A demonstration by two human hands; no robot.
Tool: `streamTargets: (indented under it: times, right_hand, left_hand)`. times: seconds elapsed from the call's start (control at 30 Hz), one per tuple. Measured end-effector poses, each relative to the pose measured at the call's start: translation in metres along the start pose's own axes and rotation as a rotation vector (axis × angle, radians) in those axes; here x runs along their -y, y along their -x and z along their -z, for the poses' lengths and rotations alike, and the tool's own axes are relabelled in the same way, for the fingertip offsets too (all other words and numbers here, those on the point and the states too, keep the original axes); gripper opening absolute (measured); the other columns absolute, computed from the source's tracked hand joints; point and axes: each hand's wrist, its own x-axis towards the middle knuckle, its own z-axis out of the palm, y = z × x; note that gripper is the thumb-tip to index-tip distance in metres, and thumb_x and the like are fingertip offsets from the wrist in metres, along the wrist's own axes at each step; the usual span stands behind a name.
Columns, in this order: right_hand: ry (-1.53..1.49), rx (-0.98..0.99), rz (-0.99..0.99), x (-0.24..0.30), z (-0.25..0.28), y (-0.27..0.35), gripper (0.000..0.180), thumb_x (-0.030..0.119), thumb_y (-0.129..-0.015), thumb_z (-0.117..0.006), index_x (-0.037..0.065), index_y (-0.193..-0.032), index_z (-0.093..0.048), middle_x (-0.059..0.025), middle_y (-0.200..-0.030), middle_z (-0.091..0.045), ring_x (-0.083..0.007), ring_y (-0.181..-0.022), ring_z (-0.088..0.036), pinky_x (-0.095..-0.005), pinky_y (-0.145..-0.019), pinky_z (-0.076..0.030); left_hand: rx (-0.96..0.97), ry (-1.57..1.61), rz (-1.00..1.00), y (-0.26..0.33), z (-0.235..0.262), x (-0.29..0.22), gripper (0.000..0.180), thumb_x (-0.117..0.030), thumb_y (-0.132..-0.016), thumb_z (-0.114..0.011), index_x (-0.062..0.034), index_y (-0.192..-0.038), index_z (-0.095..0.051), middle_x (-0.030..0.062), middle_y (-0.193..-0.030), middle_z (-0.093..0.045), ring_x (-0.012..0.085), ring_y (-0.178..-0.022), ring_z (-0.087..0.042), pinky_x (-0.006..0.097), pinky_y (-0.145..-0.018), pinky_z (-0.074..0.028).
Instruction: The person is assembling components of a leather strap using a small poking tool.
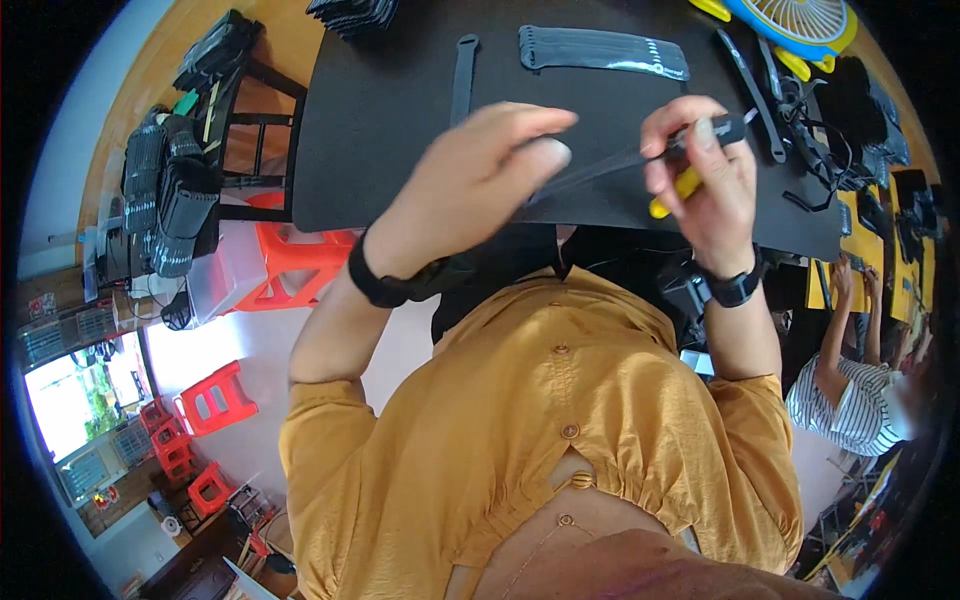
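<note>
My right hand is closed around the end of a black strap and a small yellow-handled tool, whose working end I cannot make out. A blurred, thin, greyish strip runs from this hand toward my left hand. The left hand hovers over the near part of the table, thumb and forefinger stretched out and apart; its other fingers are hidden. Beyond it lies a single black strap with a rounded end. A flat bundle of black straps in clear wrapping lies farther off.
Around the dark table are loose straps on the right, a blue and yellow fan and a heap of black straps. More bundles are stacked left, near a red stool. A person in stripes works at right.
</note>
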Motion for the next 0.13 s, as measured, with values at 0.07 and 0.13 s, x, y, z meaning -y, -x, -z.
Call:
streamTargets:
  times: [0.07, 0.13]
  right_hand:
    - [-0.03, 0.019, -0.02, 0.0, 0.002, -0.002, 0.031, 0.032, -0.102, -0.049, 0.004, -0.112, -0.06, -0.0084, -0.092, -0.065, -0.0064, -0.062, -0.056, -0.0155, -0.043, -0.036]
    - [-0.012, 0.015, -0.069, 0.001, 0.012, -0.003, 0.039, 0.034, -0.102, -0.048, 0.004, -0.125, -0.058, -0.0119, -0.1, -0.067, -0.0095, -0.063, -0.059, -0.0178, -0.043, -0.039]
  left_hand:
    - [0.124, 0.115, 0.077, -0.014, -0.008, -0.006, 0.032, -0.02, -0.099, -0.052, -0.0059, -0.127, -0.058, 0.0097, -0.121, -0.064, 0.0227, -0.114, -0.059, 0.031, -0.1, -0.042]
    - [0.462, 0.435, 0.459, -0.027, -0.01, 0.001, 0.038, -0.024, -0.098, -0.058, -0.0074, -0.131, -0.056, 0.0151, -0.129, -0.058, 0.0249, -0.12, -0.056, 0.032, -0.101, -0.042]
